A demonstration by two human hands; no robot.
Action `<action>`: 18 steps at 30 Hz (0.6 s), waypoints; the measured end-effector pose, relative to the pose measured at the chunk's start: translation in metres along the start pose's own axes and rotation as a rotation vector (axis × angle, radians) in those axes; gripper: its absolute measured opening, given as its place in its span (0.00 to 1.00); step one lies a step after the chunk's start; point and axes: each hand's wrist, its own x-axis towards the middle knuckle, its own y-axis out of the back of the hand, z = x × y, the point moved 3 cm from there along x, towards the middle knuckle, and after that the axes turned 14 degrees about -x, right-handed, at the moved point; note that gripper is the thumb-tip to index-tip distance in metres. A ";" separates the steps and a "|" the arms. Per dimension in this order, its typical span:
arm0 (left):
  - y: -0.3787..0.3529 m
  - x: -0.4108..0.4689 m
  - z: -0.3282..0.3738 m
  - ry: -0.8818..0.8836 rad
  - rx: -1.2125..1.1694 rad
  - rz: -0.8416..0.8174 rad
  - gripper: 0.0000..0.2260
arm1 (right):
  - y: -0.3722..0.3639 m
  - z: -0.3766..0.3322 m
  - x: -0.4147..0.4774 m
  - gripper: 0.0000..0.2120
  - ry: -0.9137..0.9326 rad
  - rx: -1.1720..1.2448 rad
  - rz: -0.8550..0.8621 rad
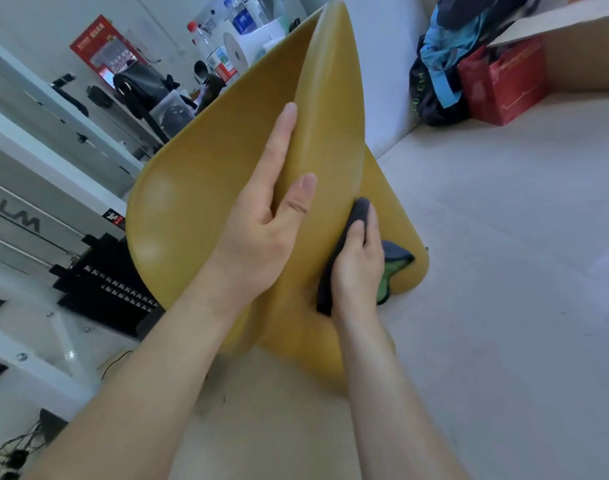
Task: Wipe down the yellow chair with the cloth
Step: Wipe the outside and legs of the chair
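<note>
The yellow chair [199, 188] fills the middle of the view, seen from above with its backrest edge running up toward the top. My left hand [261, 220] grips that backrest edge, thumb on one side and fingers on the other. My right hand [356, 268] holds a dark grey cloth [351, 230] with a green trim and presses it against the chair's surface just right of the backrest. Part of the cloth bunches out beyond my fingers on the seat.
A pale floor [521, 271] spreads to the right. A red box [503, 84], dark bags and a cardboard carton [580, 39] stand at the top right. White shelving [36, 161] and a black rack [102, 285] stand at the left.
</note>
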 end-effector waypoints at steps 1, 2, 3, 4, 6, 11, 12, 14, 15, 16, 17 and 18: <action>-0.001 0.000 0.000 -0.010 0.022 -0.005 0.26 | 0.001 -0.007 -0.018 0.19 0.062 0.058 0.028; -0.001 0.000 0.000 -0.022 0.053 -0.003 0.25 | 0.000 -0.016 -0.037 0.18 0.159 0.142 0.050; 0.000 -0.001 0.002 -0.035 0.105 0.008 0.25 | -0.004 -0.025 -0.055 0.18 0.275 0.214 0.071; 0.003 -0.001 0.005 -0.049 0.180 0.031 0.25 | -0.008 -0.031 -0.070 0.18 0.387 0.248 0.087; 0.010 -0.003 0.011 -0.039 0.382 0.078 0.27 | -0.012 -0.036 -0.074 0.18 0.504 0.249 0.106; -0.001 -0.030 0.019 -0.034 0.950 0.037 0.40 | -0.009 0.009 0.003 0.16 0.059 0.162 0.065; -0.003 -0.035 0.018 -0.053 1.070 0.070 0.38 | -0.009 0.017 0.011 0.16 -0.028 0.158 0.009; -0.013 -0.043 0.020 -0.157 1.237 0.154 0.31 | -0.009 0.021 0.000 0.17 -0.063 0.129 -0.066; -0.020 -0.045 0.023 -0.260 1.291 0.182 0.25 | -0.008 0.017 -0.011 0.18 -0.024 0.103 -0.085; -0.028 -0.046 0.025 -0.379 1.307 0.185 0.19 | -0.005 0.013 -0.021 0.18 0.021 0.091 -0.089; -0.034 -0.045 0.026 -0.468 1.304 0.155 0.15 | 0.000 0.007 -0.028 0.17 0.068 0.097 -0.097; -0.039 -0.043 0.023 -0.497 1.318 0.092 0.15 | 0.007 0.003 -0.028 0.16 0.093 0.101 -0.112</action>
